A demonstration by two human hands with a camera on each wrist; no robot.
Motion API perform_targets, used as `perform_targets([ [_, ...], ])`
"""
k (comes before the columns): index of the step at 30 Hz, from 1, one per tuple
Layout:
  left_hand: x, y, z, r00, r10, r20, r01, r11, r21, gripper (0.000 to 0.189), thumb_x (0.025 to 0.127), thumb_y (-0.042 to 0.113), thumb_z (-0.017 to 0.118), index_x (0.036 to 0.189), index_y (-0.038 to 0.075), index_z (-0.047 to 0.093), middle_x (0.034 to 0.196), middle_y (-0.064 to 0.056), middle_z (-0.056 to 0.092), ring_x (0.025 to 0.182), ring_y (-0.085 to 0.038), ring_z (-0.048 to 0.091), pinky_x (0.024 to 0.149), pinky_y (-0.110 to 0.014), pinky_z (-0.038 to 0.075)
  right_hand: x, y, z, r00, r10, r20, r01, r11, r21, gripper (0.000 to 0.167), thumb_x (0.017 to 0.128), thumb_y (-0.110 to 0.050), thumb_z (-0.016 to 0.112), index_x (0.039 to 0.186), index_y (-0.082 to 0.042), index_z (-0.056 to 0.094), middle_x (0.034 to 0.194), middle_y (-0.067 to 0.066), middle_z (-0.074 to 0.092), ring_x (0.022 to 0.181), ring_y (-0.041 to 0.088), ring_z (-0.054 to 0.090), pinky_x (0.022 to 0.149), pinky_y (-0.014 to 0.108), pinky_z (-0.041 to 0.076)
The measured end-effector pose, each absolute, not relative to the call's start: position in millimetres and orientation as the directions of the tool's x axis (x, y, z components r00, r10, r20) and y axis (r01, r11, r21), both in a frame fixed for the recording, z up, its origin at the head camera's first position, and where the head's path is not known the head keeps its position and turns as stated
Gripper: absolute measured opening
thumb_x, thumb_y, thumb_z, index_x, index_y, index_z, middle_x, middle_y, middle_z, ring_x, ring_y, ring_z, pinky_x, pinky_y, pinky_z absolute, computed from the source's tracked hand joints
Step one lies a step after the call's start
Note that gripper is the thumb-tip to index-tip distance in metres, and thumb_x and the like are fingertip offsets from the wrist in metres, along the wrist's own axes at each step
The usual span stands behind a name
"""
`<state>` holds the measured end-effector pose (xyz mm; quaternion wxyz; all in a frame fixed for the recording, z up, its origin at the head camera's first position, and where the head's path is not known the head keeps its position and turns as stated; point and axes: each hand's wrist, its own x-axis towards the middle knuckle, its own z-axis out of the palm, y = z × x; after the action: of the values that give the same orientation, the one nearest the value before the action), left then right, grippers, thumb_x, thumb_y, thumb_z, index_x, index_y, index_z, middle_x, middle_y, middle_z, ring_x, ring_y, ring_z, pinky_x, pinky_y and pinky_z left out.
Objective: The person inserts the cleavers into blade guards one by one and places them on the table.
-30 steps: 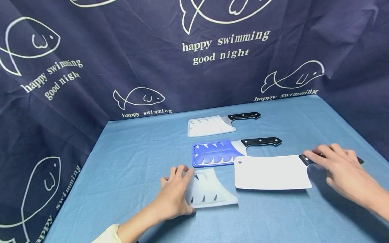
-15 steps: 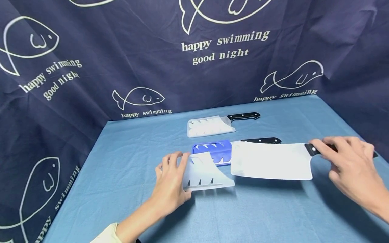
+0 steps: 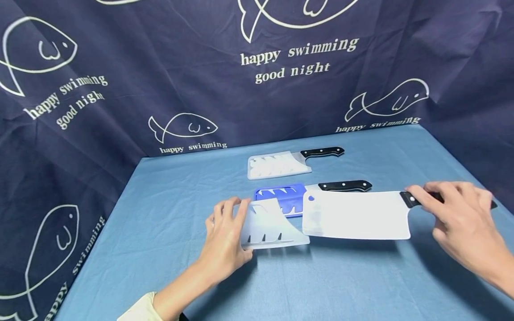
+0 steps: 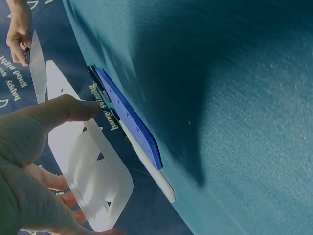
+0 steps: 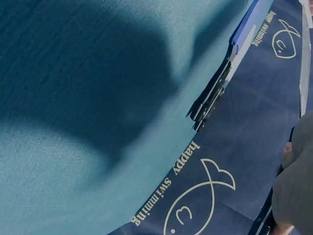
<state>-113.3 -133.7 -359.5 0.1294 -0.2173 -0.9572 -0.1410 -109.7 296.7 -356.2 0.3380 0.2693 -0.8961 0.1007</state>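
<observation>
My left hand (image 3: 225,232) grips a white translucent cleaver blade cover (image 3: 267,225) by its closed left end, fingers at the top edge and thumb at the lower edge. In my right hand (image 3: 462,216) is a cleaver (image 3: 357,215), held by its black riveted handle. Its broad bare blade points left, the holed front end right at the open side of the cover. Both things are raised over the table, with shadows beneath. In the left wrist view the cover (image 4: 100,161) lies between thumb and fingers, the blade (image 4: 39,68) beyond it.
Behind them a cleaver in a blue cover (image 3: 279,191) lies on the blue tablecloth (image 3: 172,214), partly hidden by the raised things. Farther back lies a cleaver in a white cover (image 3: 277,165). A dark blue fish-printed curtain (image 3: 201,67) stands behind the table.
Both hands have lifted the cover and the cleaver up off the table, away from the person. Over the last half second the blade has shifted slightly left, toward the cover.
</observation>
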Motion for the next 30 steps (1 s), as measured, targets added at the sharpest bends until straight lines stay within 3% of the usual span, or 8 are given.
perform_targets([
  [5,-114,-136,-359,-0.875,0.376,0.305,0.451,0.863,0.229,0.109,0.05,0.017,0.093,0.144,0.016,0.037,0.136,-0.011,0.039,0.126,-0.032,0.03,0.093,-0.058,0.033,-108,296,-354,-0.636,-0.416,0.65,-0.545,0.838,0.003,0.059,0.065,-0.007,0.03,0.117,-0.007,0.057,0.102,0.024,0.05,0.093,0.05,0.039,0.067,0.061,0.021],
  [12,-118,-137,-358,-0.864,0.379,0.332,0.47,0.844,0.259,0.107,0.051,0.019,0.09,0.144,0.016,0.038,0.136,-0.01,0.038,0.125,-0.031,0.031,0.084,-0.052,0.037,-102,284,-351,-0.643,-0.434,0.631,-0.546,0.838,0.021,0.068,0.053,0.007,0.043,0.117,-0.011,0.056,0.102,0.021,0.051,0.093,0.05,0.041,0.07,0.063,0.023],
  [21,-118,-137,-353,-0.868,0.371,0.329,0.455,0.859,0.233,0.11,0.05,0.018,0.092,0.146,0.016,0.036,0.136,-0.009,0.037,0.126,-0.03,0.03,0.086,-0.051,0.037,-104,282,-340,-0.629,-0.352,0.693,-0.505,0.863,-0.021,0.056,0.067,-0.007,0.03,0.116,-0.009,0.058,0.101,0.024,0.05,0.089,0.05,0.039,0.069,0.064,0.019],
  [30,-119,-137,-350,-0.867,0.371,0.332,0.457,0.858,0.235,0.109,0.051,0.017,0.092,0.145,0.017,0.037,0.137,-0.008,0.036,0.126,-0.029,0.028,0.088,-0.052,0.037,-103,285,-343,-0.619,-0.325,0.715,-0.494,0.869,-0.032,0.055,0.07,-0.009,0.027,0.115,-0.009,0.059,0.099,0.024,0.05,0.085,0.049,0.038,0.068,0.064,0.019],
])
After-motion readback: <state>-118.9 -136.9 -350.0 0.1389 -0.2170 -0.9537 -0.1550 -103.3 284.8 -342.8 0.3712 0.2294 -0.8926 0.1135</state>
